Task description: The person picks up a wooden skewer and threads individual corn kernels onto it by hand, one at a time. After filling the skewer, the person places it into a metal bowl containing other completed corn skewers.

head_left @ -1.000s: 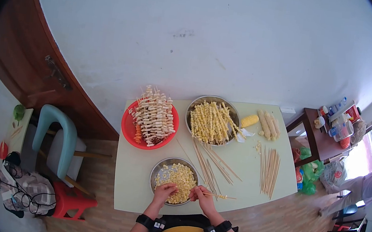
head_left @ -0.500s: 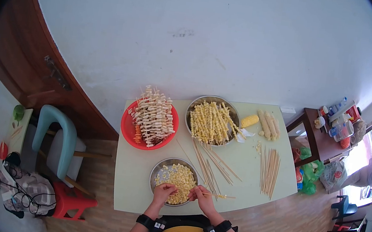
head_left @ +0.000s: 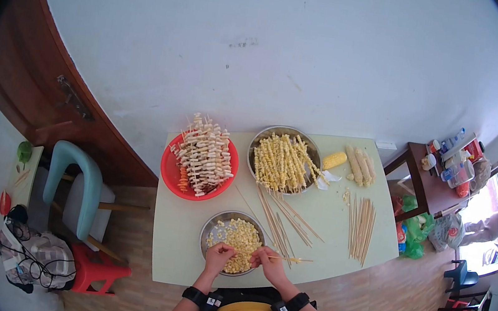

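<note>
A steel bowl (head_left: 205, 236) of loose corn kernels (head_left: 242, 237) stands near the table's front edge. Over its front left rim is my left hand (head_left: 220, 257), its fingers pinched; what they hold is too small to make out. At the bowl's front right, my right hand (head_left: 269, 265) grips a thin wooden skewer (head_left: 305, 261) that points right. A few kernels show on the skewer's length. Behind the bowl lie loose skewers (head_left: 291, 214). Further back, a larger steel bowl (head_left: 255, 145) holds many skewers threaded with corn (head_left: 280, 159).
A red basin (head_left: 165, 173) at the back left holds skewers of pale sliced food (head_left: 206, 156). Corn cobs (head_left: 359, 167), a partly wrapped yellow cob (head_left: 334, 160) and a row of bare skewers (head_left: 360, 230) lie on the right. A blue chair (head_left: 86, 175) stands left.
Both hands stay over the bowl. My right hand has shifted slightly left and up with the skewer; my left hand is nearly unmoved. The view has tilted very little.
</note>
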`<state>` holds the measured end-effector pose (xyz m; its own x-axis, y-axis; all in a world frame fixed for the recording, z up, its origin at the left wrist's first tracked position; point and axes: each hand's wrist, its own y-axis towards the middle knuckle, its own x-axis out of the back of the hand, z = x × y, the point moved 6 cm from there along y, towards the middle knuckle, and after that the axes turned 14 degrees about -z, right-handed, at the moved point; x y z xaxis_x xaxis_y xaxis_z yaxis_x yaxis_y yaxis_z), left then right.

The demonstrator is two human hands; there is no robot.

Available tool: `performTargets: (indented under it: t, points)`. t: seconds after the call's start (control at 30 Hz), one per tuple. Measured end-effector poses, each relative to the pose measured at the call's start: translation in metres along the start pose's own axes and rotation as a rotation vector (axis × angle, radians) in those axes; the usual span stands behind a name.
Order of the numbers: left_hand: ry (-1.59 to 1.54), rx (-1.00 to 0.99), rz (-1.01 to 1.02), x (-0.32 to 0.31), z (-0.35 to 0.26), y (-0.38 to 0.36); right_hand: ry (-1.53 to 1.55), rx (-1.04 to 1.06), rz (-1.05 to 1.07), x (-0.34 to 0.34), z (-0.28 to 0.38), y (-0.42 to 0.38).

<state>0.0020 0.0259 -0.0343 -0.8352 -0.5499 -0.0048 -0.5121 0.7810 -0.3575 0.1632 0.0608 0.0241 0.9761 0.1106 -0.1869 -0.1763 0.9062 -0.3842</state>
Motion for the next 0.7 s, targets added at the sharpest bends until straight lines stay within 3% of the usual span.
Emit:
performTargets:
  t: [0.23, 0.7]
  points:
    - [0.271, -0.263, -0.039, -0.001, -0.005, 0.002, -0.108, 0.089, 0.021, -0.003, -0.002, 0.000]
    - [0.177, -0.185, -0.021, -0.010, -0.011, -0.003, -0.202, 0.134, 0.001, -0.004, -0.006, 0.000]
